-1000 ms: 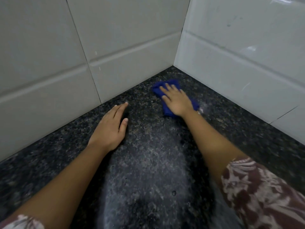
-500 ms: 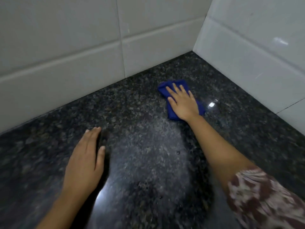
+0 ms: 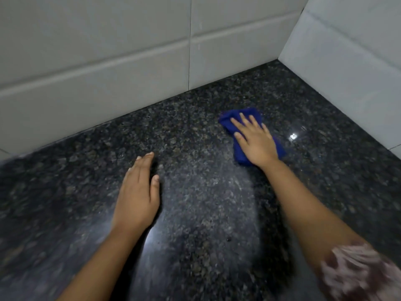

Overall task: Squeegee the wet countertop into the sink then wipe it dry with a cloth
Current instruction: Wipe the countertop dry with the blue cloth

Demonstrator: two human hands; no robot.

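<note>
Right hand (image 3: pixel 256 142) lies flat, fingers spread, pressing the folded blue cloth (image 3: pixel 238 153) onto the dark speckled granite countertop (image 3: pixel 195 203), right of centre near the white-tiled corner; a palm press, not a clench. The cloth looks soft, light, bunchy, best pinned under the whole palm. Left hand (image 3: pixel 138 192) rests open at centre, holding nothing

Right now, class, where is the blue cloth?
In the head view the blue cloth lies flat on the dark countertop under the right hand, right of centre, near the tiled corner.
</note>
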